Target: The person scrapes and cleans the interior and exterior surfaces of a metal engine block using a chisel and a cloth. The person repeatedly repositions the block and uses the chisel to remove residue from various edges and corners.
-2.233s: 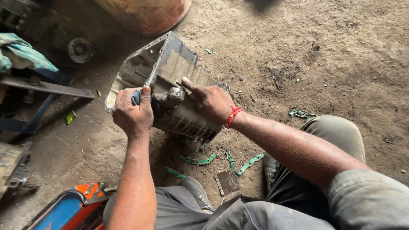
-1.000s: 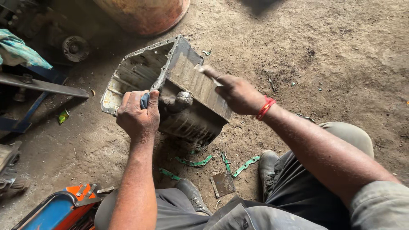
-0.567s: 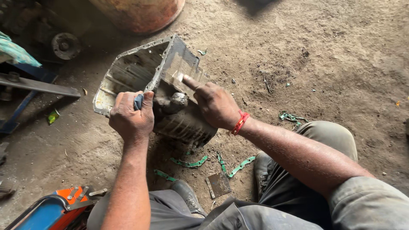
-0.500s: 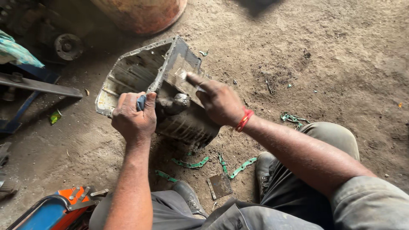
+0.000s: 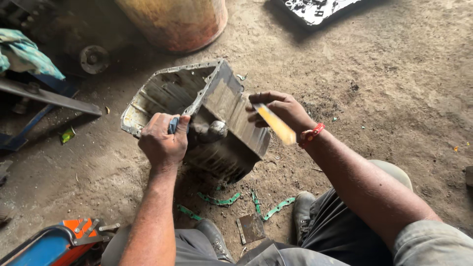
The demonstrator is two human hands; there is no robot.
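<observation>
A dirty metal oil pan [image 5: 221,106] lies tilted on its side on the dirt floor, its open side facing away from me to the left. My left hand [image 5: 162,143] grips the pan's flanged rim near its front corner, with a blue tool handle [image 5: 173,124] under my fingers. My right hand [image 5: 278,111] is raised beside the pan's ribbed outer wall and holds a yellow-handled tool [image 5: 276,124], blurred by motion. A red band sits on my right wrist.
Green gasket scraps [image 5: 219,199] and a small metal plate [image 5: 252,227] lie between my legs. A rusty drum [image 5: 172,22] stands behind the pan. Metal parts, a pulley [image 5: 93,59] and a teal cloth [image 5: 24,54] are at left. An orange-blue machine [image 5: 54,241] sits at lower left.
My right hand has lifted off the pan's wall toward the right, the yellow tool swinging with it. The left hand keeps its grip on the rim. The view has shifted slightly.
</observation>
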